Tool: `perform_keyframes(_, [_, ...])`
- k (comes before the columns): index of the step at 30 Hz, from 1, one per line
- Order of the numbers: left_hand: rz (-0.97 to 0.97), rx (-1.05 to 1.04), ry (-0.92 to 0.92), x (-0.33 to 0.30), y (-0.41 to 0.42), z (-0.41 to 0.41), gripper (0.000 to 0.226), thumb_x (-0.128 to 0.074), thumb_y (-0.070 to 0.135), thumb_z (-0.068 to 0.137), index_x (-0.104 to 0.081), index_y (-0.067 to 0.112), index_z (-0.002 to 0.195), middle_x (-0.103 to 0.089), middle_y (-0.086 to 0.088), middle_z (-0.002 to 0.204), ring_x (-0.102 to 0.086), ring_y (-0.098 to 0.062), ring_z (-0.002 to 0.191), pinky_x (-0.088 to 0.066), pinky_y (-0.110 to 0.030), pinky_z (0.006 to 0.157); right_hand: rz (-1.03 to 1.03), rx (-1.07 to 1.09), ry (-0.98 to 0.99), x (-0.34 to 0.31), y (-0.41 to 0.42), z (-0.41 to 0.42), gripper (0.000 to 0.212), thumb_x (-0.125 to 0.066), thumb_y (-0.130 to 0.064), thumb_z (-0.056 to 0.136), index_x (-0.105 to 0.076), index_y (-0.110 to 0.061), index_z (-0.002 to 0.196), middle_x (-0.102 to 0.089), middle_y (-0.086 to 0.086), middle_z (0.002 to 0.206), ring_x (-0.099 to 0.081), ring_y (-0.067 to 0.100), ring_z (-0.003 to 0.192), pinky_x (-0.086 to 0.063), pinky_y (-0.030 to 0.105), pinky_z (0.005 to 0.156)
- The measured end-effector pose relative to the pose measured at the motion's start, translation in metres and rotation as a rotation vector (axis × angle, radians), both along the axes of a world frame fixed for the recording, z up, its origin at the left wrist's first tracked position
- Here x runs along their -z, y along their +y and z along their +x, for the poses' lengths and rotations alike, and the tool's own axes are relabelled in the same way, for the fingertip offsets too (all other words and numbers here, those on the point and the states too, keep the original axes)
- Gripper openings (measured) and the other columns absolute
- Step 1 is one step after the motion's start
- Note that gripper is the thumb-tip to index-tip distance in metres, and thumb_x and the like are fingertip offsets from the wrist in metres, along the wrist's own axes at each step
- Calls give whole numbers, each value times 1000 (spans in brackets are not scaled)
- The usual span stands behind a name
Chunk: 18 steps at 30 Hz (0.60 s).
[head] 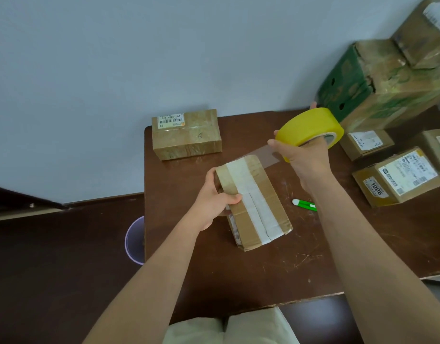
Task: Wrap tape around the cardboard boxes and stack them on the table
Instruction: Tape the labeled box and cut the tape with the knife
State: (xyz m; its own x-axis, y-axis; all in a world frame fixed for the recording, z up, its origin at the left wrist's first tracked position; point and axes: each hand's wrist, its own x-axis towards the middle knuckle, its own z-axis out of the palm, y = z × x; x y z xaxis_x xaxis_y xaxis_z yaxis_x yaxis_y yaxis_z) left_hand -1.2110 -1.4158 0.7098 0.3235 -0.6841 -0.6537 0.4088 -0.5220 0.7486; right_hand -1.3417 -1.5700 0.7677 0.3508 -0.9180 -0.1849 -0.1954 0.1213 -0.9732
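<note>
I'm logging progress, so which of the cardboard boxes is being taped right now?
The brown cardboard box with the white strip, held by the left hand; clear tape runs to it from the yellow roll. The others sit untouched.

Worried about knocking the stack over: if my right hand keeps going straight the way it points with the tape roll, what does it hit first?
Probably the green carton, up and right of the right hand and tape roll. Depth is unclear from one view.
</note>
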Motion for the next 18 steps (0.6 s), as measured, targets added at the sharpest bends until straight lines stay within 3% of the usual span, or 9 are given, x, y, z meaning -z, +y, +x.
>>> perform_keyframes(3, [-2,1,8,2,0,0,83,-73,-4,82,-32,39,140,-62,1,125,-65,-22,110,-59,-51,84,-74,15,95,10,-1,-3,25,-84,-5,77,-65,-21,79,-73,7,88,-70,24,84,-58,39,80])
perform_keyframes(6, [9,4,6,1,-1,0,82,-73,-4,82,-33,42,138,-62,2,125,-64,-22,111,-58,-52,85,-135,34,171,15,0,-3,24,-84,-6,78,-68,-3,96,-73,19,95,-68,36,90,-57,50,87])
perform_keyframes(10, [11,16,12,1,-2,0,83,-73,-4,82,-33,44,136,-61,2,126,-63,-22,113,-57,-53,87,-251,13,245,19,2,-2,32,-80,-1,79,-64,13,103,-70,24,84,-65,42,81,-55,56,80])
perform_keyframes(16, [13,20,16,-1,-2,0,88,-74,-3,81,-30,44,142,-60,3,129,-63,-21,113,-57,-52,87,-297,-5,305,26,4,0,43,-75,2,82,-53,25,111,-58,13,71,-55,31,69,-53,46,71])
perform_keyframes(18, [13,20,16,-1,-2,0,88,-73,-3,82,-30,43,142,-59,3,130,-62,-21,114,-58,-52,87,-292,1,337,29,4,1,33,-75,0,82,-60,16,107,-57,7,67,-53,27,66,-51,42,69])
